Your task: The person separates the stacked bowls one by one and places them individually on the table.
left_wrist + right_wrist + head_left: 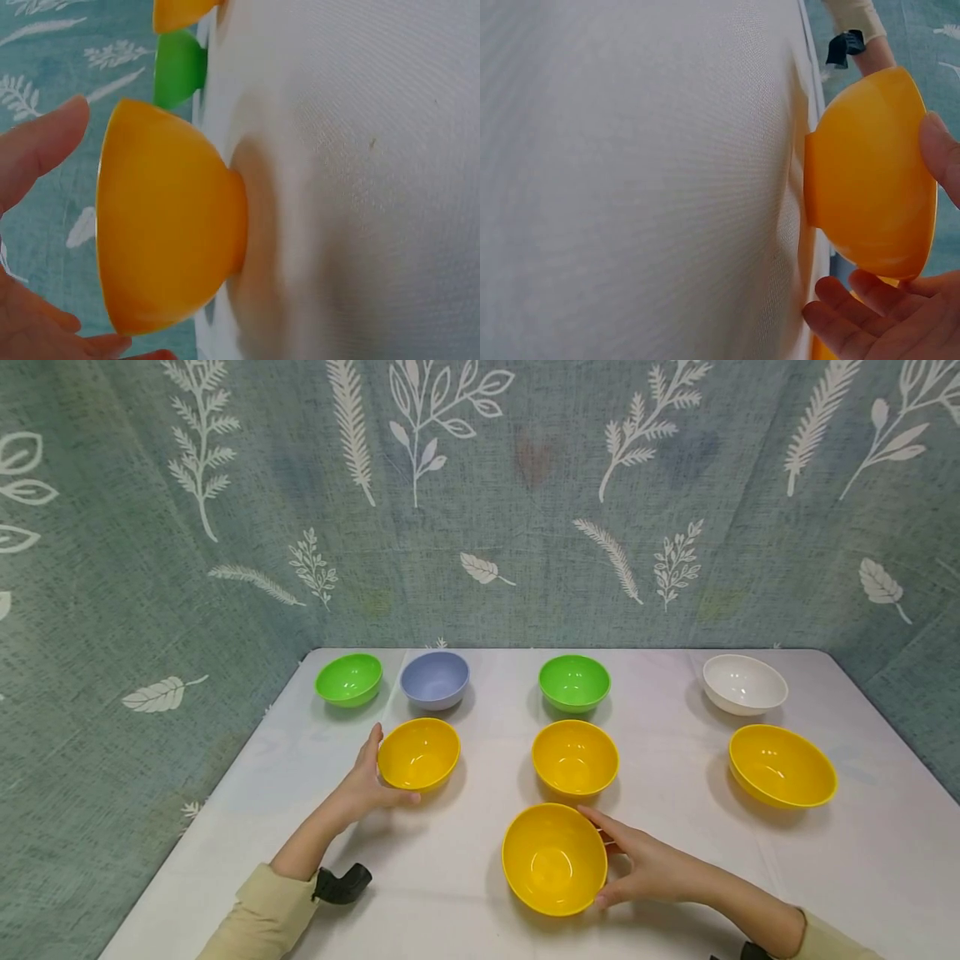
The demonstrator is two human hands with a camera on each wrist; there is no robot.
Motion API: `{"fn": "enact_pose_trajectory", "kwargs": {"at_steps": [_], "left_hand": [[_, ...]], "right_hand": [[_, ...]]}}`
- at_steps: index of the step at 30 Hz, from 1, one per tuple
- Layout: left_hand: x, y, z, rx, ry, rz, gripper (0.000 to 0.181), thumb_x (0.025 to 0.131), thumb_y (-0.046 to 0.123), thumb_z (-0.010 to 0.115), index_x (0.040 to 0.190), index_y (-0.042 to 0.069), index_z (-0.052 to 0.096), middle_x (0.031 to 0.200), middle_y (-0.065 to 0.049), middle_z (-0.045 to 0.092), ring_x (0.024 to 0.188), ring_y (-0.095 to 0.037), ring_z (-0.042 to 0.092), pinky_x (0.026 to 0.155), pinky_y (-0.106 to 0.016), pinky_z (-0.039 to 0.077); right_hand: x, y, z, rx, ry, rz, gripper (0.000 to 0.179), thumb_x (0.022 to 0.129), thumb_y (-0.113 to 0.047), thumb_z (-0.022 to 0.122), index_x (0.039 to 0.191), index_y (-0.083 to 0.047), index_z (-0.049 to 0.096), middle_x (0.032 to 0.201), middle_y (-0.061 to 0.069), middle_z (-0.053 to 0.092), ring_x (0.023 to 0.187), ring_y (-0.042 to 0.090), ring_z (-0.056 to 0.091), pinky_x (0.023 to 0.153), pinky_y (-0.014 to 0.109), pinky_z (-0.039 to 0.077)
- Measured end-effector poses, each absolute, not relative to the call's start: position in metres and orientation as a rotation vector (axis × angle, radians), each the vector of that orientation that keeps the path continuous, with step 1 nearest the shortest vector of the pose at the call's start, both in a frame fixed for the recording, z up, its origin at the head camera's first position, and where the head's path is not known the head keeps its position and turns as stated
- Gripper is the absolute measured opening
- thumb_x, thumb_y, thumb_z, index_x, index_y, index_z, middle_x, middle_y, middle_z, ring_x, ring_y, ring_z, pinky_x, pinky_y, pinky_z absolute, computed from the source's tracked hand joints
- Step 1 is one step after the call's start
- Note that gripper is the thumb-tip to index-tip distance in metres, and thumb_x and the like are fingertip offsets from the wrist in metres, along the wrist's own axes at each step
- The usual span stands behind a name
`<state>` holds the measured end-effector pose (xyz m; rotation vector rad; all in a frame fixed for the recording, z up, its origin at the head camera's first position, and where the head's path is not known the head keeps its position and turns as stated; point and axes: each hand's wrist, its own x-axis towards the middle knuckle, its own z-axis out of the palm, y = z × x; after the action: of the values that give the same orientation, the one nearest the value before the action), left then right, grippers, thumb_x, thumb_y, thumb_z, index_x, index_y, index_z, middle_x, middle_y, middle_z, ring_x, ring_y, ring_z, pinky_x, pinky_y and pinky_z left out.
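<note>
At the left, my left hand (372, 783) reaches around the near-left side of a yellow bowl (418, 754), thumb and fingers spread wide. In the left wrist view, a gap shows between the thumb (52, 142) and that bowl (169, 225); the other fingertips lie close to its rim. My right hand (648, 864) holds the nearest yellow bowl (553, 860) by its right side. Its thumb (939, 146) lies at the rim in the right wrist view, with fingers at the opposite side of the bowl (877, 176). Both bowls stand upright on the table.
Behind stand another yellow bowl (575, 758) and, to the right, a wider yellow bowl (782, 767). Along the back edge are two green bowls (349, 680) (574, 683), a blue bowl (435, 680) and a white bowl (745, 685). Patterned curtain (480, 527) borders the white table (420, 902).
</note>
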<state>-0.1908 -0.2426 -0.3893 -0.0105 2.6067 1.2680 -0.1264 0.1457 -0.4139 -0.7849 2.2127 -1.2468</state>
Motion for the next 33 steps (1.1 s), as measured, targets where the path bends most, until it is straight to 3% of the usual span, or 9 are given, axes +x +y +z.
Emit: {"fn": "enact_pose_trajectory", "kwargs": {"at_steps": [9, 16, 27, 33], "left_hand": [[-0.183, -0.239, -0.378, 0.073, 2.694, 1.262, 0.124, 0.068, 0.030, 0.080, 0.145, 0.013, -0.015, 0.152, -0.017, -0.006, 0.138, -0.040, 0.001, 0.106, -0.061, 0.010], [-0.175, -0.230, -0.370, 0.141, 2.662, 1.361, 0.119, 0.069, 0.024, 0.080, 0.147, 0.012, -0.010, 0.153, -0.017, 0.000, 0.138, -0.038, 0.005, 0.107, -0.061, 0.008], [-0.163, -0.210, -0.370, 0.550, 2.526, 1.653, 0.107, 0.072, 0.004, 0.075, 0.147, 0.005, -0.001, 0.152, -0.016, 0.011, 0.139, -0.034, 0.011, 0.111, -0.043, 0.013], [-0.151, -0.190, -0.376, 0.783, 2.395, 1.559, 0.104, 0.073, 0.012, 0.077, 0.147, 0.004, 0.005, 0.151, -0.015, 0.016, 0.137, -0.033, 0.018, 0.109, -0.037, 0.020]], "right_hand": [[-0.126, 0.145, -0.415, -0.782, 2.202, -1.252, 0.096, 0.074, -0.033, 0.075, 0.145, -0.002, 0.018, 0.142, 0.014, 0.035, 0.117, 0.027, 0.046, 0.095, 0.017, 0.038], [-0.127, 0.145, -0.415, -0.804, 2.209, -1.253, 0.095, 0.074, -0.033, 0.075, 0.145, -0.002, 0.018, 0.141, 0.013, 0.036, 0.115, 0.021, 0.047, 0.095, 0.018, 0.039], [-0.128, 0.145, -0.417, -0.831, 2.214, -1.255, 0.096, 0.075, -0.032, 0.075, 0.145, -0.002, 0.017, 0.140, 0.013, 0.037, 0.112, 0.014, 0.048, 0.094, 0.019, 0.040], [-0.128, 0.145, -0.417, -0.825, 2.202, -1.261, 0.096, 0.075, -0.031, 0.075, 0.145, -0.003, 0.017, 0.140, 0.012, 0.037, 0.113, 0.015, 0.048, 0.094, 0.018, 0.040]]}}
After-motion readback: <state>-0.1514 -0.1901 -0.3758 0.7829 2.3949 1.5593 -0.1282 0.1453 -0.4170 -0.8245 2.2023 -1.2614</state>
